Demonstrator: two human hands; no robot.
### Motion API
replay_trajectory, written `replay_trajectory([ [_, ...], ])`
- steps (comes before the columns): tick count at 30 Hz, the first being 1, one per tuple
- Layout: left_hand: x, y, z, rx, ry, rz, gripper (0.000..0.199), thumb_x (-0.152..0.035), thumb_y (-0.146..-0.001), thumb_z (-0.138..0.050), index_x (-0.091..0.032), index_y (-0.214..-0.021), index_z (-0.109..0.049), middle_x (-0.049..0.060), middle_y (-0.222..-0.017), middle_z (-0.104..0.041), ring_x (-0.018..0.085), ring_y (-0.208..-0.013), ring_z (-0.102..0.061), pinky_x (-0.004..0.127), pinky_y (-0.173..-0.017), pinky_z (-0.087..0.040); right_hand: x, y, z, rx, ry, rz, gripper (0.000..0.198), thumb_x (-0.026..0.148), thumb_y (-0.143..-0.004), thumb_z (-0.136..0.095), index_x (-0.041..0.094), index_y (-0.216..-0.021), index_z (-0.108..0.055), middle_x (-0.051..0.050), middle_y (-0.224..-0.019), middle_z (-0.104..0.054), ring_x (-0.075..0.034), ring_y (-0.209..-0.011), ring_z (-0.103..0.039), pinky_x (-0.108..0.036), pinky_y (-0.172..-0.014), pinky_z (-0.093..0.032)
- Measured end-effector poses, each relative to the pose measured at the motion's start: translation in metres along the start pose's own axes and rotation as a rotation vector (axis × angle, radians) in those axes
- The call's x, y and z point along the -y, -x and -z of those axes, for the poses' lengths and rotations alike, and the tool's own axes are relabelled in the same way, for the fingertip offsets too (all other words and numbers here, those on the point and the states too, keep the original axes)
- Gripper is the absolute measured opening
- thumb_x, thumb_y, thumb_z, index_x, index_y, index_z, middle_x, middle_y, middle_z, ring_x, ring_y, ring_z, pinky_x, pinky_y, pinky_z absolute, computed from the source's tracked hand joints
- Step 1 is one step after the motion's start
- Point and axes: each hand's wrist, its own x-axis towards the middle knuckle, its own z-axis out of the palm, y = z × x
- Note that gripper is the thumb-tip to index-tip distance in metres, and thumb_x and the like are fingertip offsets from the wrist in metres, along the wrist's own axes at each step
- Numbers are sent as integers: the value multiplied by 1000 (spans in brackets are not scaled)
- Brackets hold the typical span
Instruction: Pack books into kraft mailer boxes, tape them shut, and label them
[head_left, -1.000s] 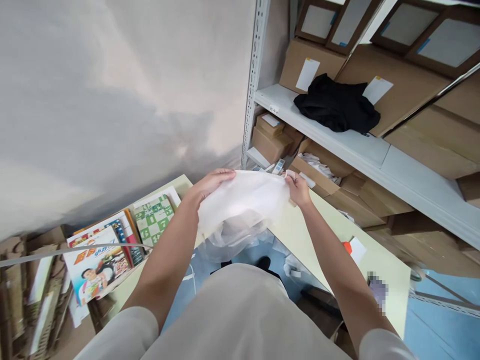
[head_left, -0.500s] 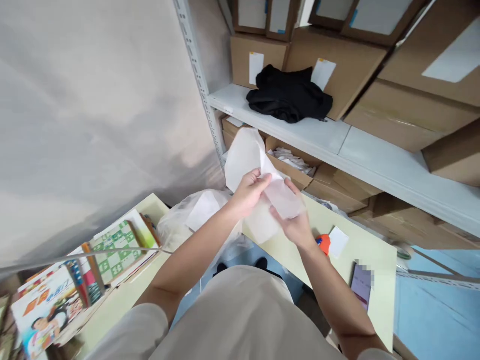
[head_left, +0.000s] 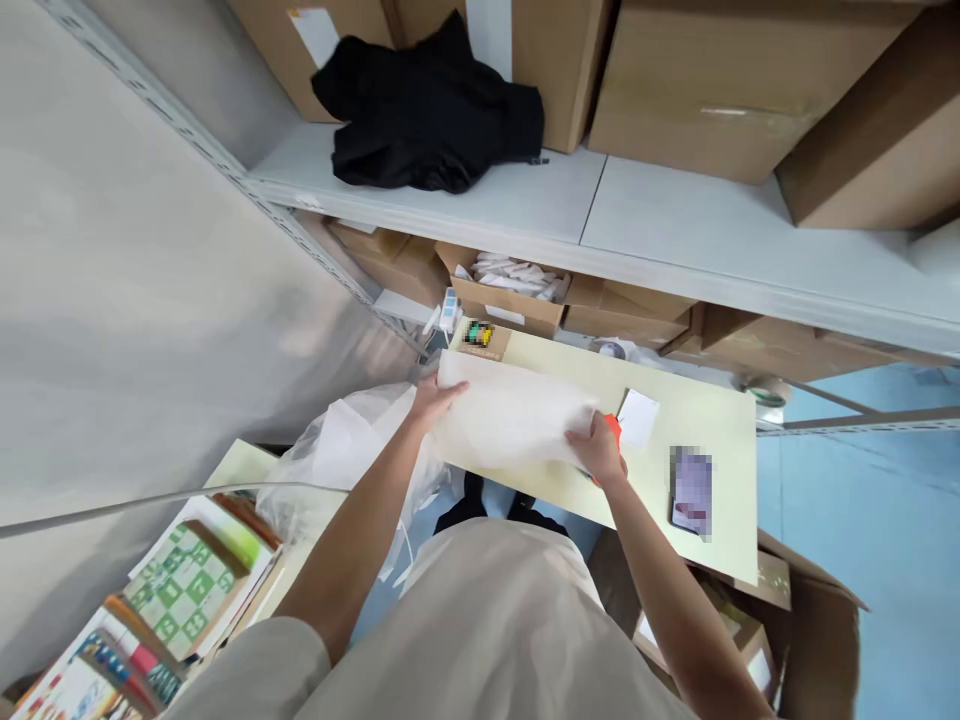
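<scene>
A soft white packing foam sheet (head_left: 510,412) is stretched sideways between my hands above the pale table (head_left: 555,370); whether it is a single layer or a bag, I cannot tell. My left hand (head_left: 439,398) pinches its left end, thumb on top. At the other end, my right hand (head_left: 600,447) grips the right edge. Just behind the right hand an orange-red object (head_left: 614,428) shows in part, mostly covered by the fingers. A white card (head_left: 639,417) lies to the right of it.
A phone (head_left: 691,490) lies on the table's right part. A clear plastic bag with white sheets (head_left: 337,440) bulges at left, beside books (head_left: 180,590). Behind the table stand a shelf (head_left: 480,205), a black garment (head_left: 439,110) and an open carton (head_left: 506,298).
The foam sheet was raised and bunched, with my hands close together. Now it is lower and spread flat, with my hands farther apart. The camera view has shifted right.
</scene>
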Motion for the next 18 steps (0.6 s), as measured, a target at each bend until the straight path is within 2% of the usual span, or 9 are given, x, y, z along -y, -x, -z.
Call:
replay_trajectory([
  [2,22,-12,-10,-73,-130,-28,47,-39,-62,-76,-14,-99,-61,11,-96,-69,24,-89,-66,34,-76,-51,-18,6,-20,-22,121,-68,50,32,-71,-59,16,-118,-54,-12,-86,-67,-29,-71,-64,-41,-61,-50],
  [5,55,-29,-18,-114,-305,-56,55,-39,-63,-77,-15,-107,-56,11,-100,-67,24,-95,-64,34,-82,-50,-35,17,-47,18,198,-82,70,26,-77,-51,12,-141,-29,-18,-104,-63,-33,-89,-64,-44,-71,-50],
  [7,76,-39,-20,-92,-384,-56,66,-39,-64,-77,-14,-118,-49,12,-104,-65,25,-98,-63,36,-86,-49,-42,25,-61,52,251,-82,76,22,-79,-46,10,-147,-13,-21,-116,-58,-33,-101,-61,-44,-77,-50],
  [9,95,-45,-22,-57,-438,-76,80,-38,-63,-78,-12,-129,-40,16,-113,-61,26,-104,-60,37,-90,-47,-45,34,-72,69,325,-90,75,20,-82,-42,8,-148,-8,-25,-128,-50,-34,-112,-56,-46,-83,-48],
  [12,114,-47,-24,-23,-529,-198,97,-39,-64,-79,-9,-140,-26,24,-133,-46,30,-124,-46,41,-101,-40,-47,48,-84,58,463,-46,67,21,-84,-42,10,-146,-20,-25,-142,-36,-37,-128,-40,-51,-96,-40],
  [14,121,-44,-24,21,-635,-288,100,-43,-67,-76,-10,-143,-21,25,-143,-34,34,-134,-33,46,-106,-33,-47,57,-91,83,532,5,59,21,-84,-44,12,-141,-32,-22,-144,-35,-37,-133,-33,-53,-102,-34],
  [18,128,-38,-20,187,-843,-301,89,-50,-74,-68,-13,-144,-27,25,-149,-27,41,-136,-26,56,-105,-27,-40,67,-101,140,622,3,47,19,-82,-48,16,-129,-47,-20,-134,-48,-36,-124,-42,-54,-101,-34],
])
